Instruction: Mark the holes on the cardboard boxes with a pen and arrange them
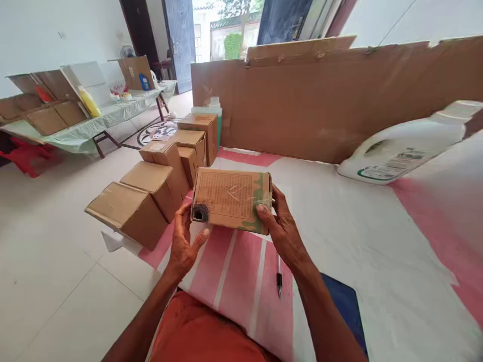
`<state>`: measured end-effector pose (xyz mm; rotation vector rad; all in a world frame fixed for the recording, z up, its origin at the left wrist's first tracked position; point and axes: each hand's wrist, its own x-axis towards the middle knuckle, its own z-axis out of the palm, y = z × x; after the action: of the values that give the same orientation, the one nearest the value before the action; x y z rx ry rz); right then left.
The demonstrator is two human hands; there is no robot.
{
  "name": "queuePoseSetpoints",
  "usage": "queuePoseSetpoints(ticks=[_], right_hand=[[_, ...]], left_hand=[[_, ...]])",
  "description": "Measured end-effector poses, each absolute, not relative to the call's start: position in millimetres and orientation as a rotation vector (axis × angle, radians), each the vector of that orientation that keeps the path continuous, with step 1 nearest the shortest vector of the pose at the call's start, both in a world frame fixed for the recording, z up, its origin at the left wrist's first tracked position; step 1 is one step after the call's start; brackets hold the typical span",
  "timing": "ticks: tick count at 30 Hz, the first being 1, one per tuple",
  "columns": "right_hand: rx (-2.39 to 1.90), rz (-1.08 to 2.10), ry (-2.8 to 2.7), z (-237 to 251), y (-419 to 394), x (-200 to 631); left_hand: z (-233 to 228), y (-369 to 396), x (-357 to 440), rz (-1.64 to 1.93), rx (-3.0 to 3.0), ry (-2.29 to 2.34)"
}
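Above the near part of the table I hold a small cardboard box [231, 201] with printed lines of text, a green camouflage pattern at its right end and a dark scribbled patch with a black hole at its lower left corner. My right hand [277, 221] grips the right end, thumb on the printed face and fingers behind. At the left end, the fingers of my left hand [184, 246] rest against the side, while its thumb stands off below the box. A pen [279, 284] with a black grip lies on the pink-striped cover below my right hand.
Several plain cardboard boxes [151, 176] line the table's left edge. A greenish jug [219, 120] stands behind them. A tall cardboard panel [302, 100] borders the far side. A white jug [407, 146] leans at right, and a dark blue flat object [345, 306] lies near my right forearm.
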<state>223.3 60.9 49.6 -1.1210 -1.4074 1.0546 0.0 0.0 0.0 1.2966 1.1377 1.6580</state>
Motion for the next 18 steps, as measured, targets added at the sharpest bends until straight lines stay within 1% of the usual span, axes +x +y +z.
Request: queuePoseSetpoints(ticks=[5, 10, 14, 18], right_hand=[[-1.236, 1.0, -1.414, 47.4, 51.6, 230.5], [-1.314, 0.938, -1.401, 52.9, 27.0, 233.6], [-1.325, 1.021, -1.292, 55.7, -15.0, 226.3], [-1.33, 1.077, -1.056, 62.9, -71.5, 213.2]], left_hand=[[-4.6, 21.6, 8.3, 1.774, 1.216, 1.138], [17.0, 41.8, 10.6, 1.834, 1.341, 1.107], [42.8, 42.8, 6.9, 1.796, 1.439, 1.111], [58.9, 23.2, 5.1, 1.68, 1.451, 1.133]])
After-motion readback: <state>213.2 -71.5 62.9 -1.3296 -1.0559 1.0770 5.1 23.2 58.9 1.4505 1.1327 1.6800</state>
